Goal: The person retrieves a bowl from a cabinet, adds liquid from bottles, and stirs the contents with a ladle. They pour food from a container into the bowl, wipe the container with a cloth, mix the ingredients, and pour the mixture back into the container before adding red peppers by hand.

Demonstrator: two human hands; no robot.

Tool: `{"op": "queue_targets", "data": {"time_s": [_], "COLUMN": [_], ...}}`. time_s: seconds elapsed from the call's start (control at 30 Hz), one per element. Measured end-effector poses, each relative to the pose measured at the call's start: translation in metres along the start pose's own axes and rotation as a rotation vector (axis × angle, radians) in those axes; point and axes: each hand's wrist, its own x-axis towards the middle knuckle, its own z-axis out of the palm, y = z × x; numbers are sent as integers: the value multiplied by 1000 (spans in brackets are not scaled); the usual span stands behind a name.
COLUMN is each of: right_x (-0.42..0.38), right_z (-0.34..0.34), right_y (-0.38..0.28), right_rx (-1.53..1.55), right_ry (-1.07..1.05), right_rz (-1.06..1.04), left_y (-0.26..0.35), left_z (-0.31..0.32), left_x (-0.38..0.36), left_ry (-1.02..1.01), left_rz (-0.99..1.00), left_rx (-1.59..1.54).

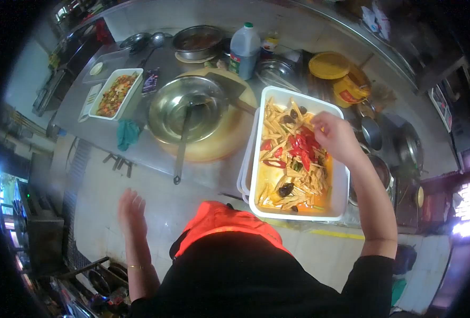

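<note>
My right hand (334,135) is over the upper right part of a white rectangular tub (256,175), its fingers bent together beside a heap of red pepper pieces (302,148). Whether anything is between those fingers is too small to tell. In the tub lie pale yellow strips (282,183) in orange liquid, with dark pieces among them. My left hand (132,208) hangs in the air below the counter's front edge, away from all objects, its fingers slightly apart and somewhat blurred. Left of the tub, a steel bowl (163,114) with a ladle (182,143) in it sits on a round board (240,127).
A white tray of diced food (115,95) and a green cloth (127,134) are at the left. Behind stand a steel pot (197,50), a plastic jug (244,50) and a yellow tub (351,89). A cleaver (227,86) lies behind the bowl. Pans crowd the right side.
</note>
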Motion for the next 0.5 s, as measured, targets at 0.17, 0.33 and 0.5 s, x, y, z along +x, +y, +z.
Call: {"op": "queue_targets", "data": {"time_s": [0.17, 0.33, 0.5], "right_x": [-28, -48, -41], "right_z": [11, 23, 19], "right_y": [-15, -29, -17], "right_rx": [-159, -129, -15], "right_ry": [105, -11, 53], "right_rz": [-159, -46, 75], "left_y": [-15, 6, 2], "left_z": [-9, 18, 9], "left_x": [24, 6, 13], "left_ry": [-126, -92, -108], "left_rz": [14, -28, -58], "left_rx": [-92, -93, -84]}}
